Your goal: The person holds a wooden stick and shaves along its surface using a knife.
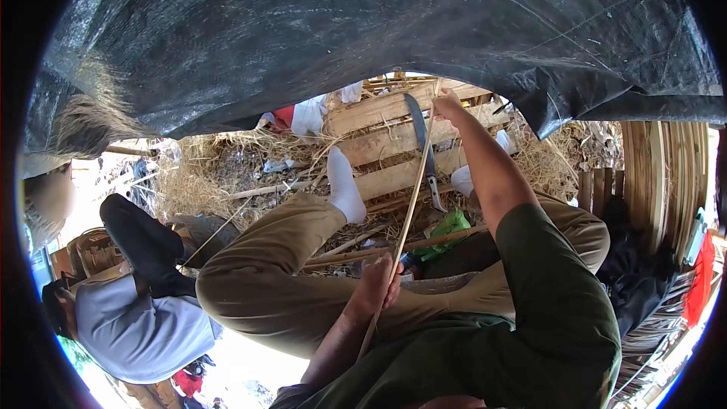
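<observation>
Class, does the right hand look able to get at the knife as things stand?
Probably yes: the knife lies mostly uncovered, though the right hand would first need to release the stick.

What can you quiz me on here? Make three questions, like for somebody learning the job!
1. True or false: only one hand holds the long pale strip.
2. What is the big knife lying on?
3. Fill the gap: the socks are ____ in colour.

Key:
1. False: the left hand and the right hand both hold it.
2. Wooden slats.
3. White.
</observation>
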Action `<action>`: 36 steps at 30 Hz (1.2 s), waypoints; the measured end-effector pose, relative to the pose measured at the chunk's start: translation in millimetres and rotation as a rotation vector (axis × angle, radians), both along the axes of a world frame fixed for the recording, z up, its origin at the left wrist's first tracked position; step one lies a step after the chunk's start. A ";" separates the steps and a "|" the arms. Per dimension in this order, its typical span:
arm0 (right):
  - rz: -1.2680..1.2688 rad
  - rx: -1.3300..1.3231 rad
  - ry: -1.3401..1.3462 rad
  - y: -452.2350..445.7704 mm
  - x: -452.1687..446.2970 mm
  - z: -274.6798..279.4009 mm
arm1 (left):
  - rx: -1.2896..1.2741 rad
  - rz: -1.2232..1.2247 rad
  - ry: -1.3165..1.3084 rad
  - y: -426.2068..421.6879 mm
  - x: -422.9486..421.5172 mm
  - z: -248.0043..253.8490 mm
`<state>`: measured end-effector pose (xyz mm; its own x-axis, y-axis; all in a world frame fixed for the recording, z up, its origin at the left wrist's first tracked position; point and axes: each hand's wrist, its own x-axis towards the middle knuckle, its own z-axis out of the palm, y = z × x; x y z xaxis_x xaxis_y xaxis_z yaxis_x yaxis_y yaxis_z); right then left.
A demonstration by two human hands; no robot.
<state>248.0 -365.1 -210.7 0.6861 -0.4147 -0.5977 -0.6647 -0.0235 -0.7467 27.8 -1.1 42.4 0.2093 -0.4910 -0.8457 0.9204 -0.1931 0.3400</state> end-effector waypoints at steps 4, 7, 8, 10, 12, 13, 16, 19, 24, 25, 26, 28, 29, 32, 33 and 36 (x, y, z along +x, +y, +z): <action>0.090 -0.072 0.168 -18.0 1.8 -13.3 | -0.007 0.024 -0.005 -3.3 -2.2 3.5; 0.148 -0.056 0.138 -27.9 -0.2 -16.7 | 0.001 0.028 0.024 -3.4 -2.4 1.8; 0.172 -0.039 0.135 -31.3 -0.4 -15.7 | -0.001 0.029 0.031 -3.6 -2.3 1.3; 0.279 -0.137 0.154 -37.8 0.1 -12.5 | -0.004 0.029 0.035 -3.9 -2.1 0.5; 0.384 -0.258 0.209 -37.8 0.4 -0.1 | -0.002 0.024 0.022 -3.6 -3.0 -0.4; 0.435 -0.332 0.254 -34.1 2.0 18.5 | 0.000 0.020 0.010 -3.4 -3.7 -1.2; 0.530 -0.489 0.322 -28.2 5.0 34.8 | 0.022 0.004 0.004 -5.2 -3.1 1.2; 0.616 -0.684 0.215 -31.6 2.6 14.2 | 0.027 -0.013 -0.015 -5.2 -4.6 -0.8; 0.786 -0.727 0.201 -17.5 -3.0 37.9 | 0.048 -0.009 -0.027 -3.0 -2.5 -1.8; 0.821 -0.742 0.126 -15.4 -12.0 45.1 | 0.064 -0.003 -0.022 -1.6 -0.7 -2.4; 0.828 -0.725 0.106 -12.2 -15.7 50.3 | 0.080 0.003 -0.015 -0.5 0.2 -2.3; 0.813 -0.660 0.119 -17.1 -21.9 21.2 | 0.099 0.022 -0.044 1.2 0.5 -1.1; 0.791 -0.612 0.154 -15.7 -24.5 19.1 | 0.109 0.032 -0.057 2.2 -0.5 -0.7; 0.872 -0.114 0.458 -5.6 -53.0 46.4 | 0.061 0.026 -0.118 6.3 -4.0 -6.7; 0.944 -0.001 0.489 -5.5 -64.0 43.3 | 0.063 0.018 -0.116 6.1 -3.8 -4.7; 1.094 0.329 0.540 -18.4 -86.1 29.4 | 0.058 -0.007 -0.127 3.8 -2.7 -0.1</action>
<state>161.9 -383.5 -181.3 0.2125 0.4356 -0.8747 -0.6366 -0.6175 -0.4621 25.1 2.8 42.3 0.3130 -0.4436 -0.8398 0.8693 -0.2223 0.4414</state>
